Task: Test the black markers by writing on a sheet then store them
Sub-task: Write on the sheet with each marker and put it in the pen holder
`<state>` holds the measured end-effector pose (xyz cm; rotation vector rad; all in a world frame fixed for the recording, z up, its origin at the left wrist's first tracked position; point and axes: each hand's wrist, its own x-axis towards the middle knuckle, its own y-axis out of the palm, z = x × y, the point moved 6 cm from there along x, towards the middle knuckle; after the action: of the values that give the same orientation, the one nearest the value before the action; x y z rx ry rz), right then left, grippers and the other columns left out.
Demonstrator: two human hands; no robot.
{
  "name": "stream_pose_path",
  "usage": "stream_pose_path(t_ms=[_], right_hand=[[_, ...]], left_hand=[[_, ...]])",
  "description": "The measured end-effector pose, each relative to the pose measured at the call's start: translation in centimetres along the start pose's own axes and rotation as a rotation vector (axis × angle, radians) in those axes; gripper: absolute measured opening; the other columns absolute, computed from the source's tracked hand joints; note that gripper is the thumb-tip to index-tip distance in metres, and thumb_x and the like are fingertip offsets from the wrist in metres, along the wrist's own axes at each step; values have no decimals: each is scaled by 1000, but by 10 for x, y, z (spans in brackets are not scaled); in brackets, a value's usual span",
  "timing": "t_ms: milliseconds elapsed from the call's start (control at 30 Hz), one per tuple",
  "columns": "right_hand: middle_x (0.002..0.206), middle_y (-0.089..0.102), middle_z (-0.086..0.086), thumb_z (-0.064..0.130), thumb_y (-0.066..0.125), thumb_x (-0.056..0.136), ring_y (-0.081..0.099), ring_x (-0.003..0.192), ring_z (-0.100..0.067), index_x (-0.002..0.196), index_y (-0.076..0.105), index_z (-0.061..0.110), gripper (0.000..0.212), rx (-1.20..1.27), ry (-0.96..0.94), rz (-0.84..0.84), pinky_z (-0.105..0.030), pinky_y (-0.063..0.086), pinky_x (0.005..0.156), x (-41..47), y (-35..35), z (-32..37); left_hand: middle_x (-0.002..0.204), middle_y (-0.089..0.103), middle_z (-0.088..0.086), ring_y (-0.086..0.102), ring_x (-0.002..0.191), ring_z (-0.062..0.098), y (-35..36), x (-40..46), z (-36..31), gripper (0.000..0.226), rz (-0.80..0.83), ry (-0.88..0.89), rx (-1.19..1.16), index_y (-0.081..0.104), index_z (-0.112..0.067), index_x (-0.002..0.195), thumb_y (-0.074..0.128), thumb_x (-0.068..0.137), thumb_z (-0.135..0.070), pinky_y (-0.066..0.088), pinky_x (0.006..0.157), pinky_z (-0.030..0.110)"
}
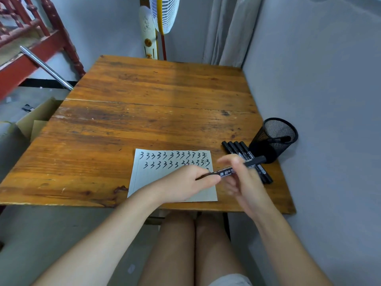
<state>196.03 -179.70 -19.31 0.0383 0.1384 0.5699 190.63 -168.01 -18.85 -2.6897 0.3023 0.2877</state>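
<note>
A white sheet (156, 180) lies near the table's front edge, with two rows of handwritten black "3" marks across its top. Above its right edge both hands hold one black marker (253, 162) level. My left hand (191, 182) pinches the marker's left end. My right hand (241, 178) grips its middle, blurred, fingers partly spread. Several more black markers (239, 149) lie side by side on the table just right of the sheet. A black mesh pen holder (274, 139) lies tipped at the table's right edge, with at least one marker inside.
The wooden table (144, 112) stands against a grey wall on the right. A cardboard box (35, 122) sits on the floor to the left. Behind the table stand a fan (162, 15) and a red wooden bed frame (31, 46). My knees are under the front edge.
</note>
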Motion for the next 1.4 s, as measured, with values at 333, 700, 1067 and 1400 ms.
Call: stream_pose_path(t_ms=[333,700,1067,1400], right_hand=[[52,51,11,32,49,92,44,48,-6,79,59,31,16,-232,-468,-636,-20,36,48,-12,-106,100],[75,56,4,31,48,94,53,69,-18,106,65,20,24,-1100,-300,-607,-24,31,51,31,-117,58],[99,62,1,40,52,92,49,74,-9,113,61,22,29,-1286,14,-319,-21,30,50,21,-68,-16],[87,48,6,35,59,88,45,66,-6,97,62,20,18,-1094,-91,-308,-21,33,53,12,-58,5]], left_hand=[[62,53,-8,47,55,7,-6,5,43,17,-302,-18,399,55,-30,85,52,84,-47,38,50,26],[68,53,-10,47,64,10,13,19,47,23,-378,47,668,54,-21,79,42,91,-37,31,50,21],[69,60,-2,51,63,13,29,19,43,25,-441,42,600,52,-17,75,42,92,-32,40,54,30],[94,59,2,53,78,13,11,6,26,18,-635,161,531,54,-16,100,53,88,-29,43,57,26]])
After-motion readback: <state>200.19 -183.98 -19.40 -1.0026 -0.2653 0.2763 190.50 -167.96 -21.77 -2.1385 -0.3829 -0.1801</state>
